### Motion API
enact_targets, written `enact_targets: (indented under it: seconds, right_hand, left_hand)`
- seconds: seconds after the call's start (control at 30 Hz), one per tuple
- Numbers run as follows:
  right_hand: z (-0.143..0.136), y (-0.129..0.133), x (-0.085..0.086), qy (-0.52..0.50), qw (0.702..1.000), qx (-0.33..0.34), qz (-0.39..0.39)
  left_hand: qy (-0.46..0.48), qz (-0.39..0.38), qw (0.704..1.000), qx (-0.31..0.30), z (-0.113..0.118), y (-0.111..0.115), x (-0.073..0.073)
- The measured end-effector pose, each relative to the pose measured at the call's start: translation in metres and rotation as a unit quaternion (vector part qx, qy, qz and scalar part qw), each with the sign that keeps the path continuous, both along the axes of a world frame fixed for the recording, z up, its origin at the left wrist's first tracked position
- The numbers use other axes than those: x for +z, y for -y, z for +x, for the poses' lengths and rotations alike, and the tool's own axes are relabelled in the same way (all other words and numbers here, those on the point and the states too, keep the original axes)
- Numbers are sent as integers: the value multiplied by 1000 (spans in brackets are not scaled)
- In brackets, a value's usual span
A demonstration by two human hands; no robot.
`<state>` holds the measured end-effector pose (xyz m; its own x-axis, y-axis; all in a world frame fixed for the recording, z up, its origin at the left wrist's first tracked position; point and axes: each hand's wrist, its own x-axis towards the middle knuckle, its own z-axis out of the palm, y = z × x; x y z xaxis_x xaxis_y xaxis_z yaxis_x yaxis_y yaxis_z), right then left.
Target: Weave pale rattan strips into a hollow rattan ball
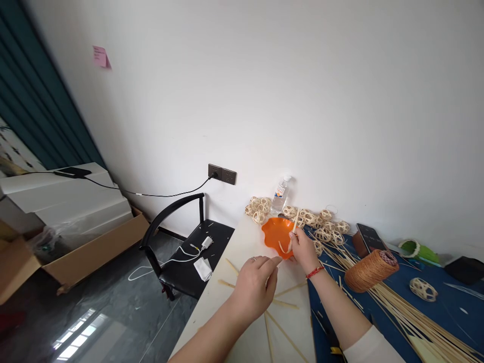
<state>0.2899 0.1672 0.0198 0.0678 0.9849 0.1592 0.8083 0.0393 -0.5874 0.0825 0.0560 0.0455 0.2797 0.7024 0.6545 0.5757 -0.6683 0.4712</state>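
My right hand (304, 248) pinches a pale bamboo strip (297, 221), whose lower part curls over the scalloped orange bowl (275, 233). Below the bowl, my left hand (254, 283) is closed with bent fingers; what it grips, if anything, is hidden. Several flat bamboo strips (284, 330) fan out from beneath it across the white board (204, 322). Where these strips meet is covered by the hand. A red bracelet circles the right wrist.
Woven bamboo balls (310, 218) and a water bottle (280, 194) line the wall. To the right are a twine spool (370, 271), a phone (372, 237), long loose strips (419, 322) and a green roll (419, 250). At left stands a black chair (189, 259) holding a charger (206, 243).
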Motion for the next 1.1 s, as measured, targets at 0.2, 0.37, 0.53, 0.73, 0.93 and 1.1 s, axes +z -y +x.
enact_targets:
  seconds: [0.2,0.37,0.53,0.73,0.93,1.1]
  right_hand:
    - [-2,0,-3,6,1000,4,4]
    - [-4,2,-6,5,1000,20,0]
    - [-6,5,-6,2,999,36,2]
    - [-6,6,-3,10,998,56,23]
    - [-6,4,-4,42,995,78,45]
    - [-9,5,-9,71,990,108,52]
  left_hand:
    - [0,0,1000,1,0,-1,-1]
    - [0,-1,1000,0,0,-1,0]
    - [1,0,1000,-1,0,0,3]
    - [0,0,1000,-1,0,0,2]
    - [-2,-3,1000,-1,0,1,3]
    - [-1,1,1000,1,0,1,5]
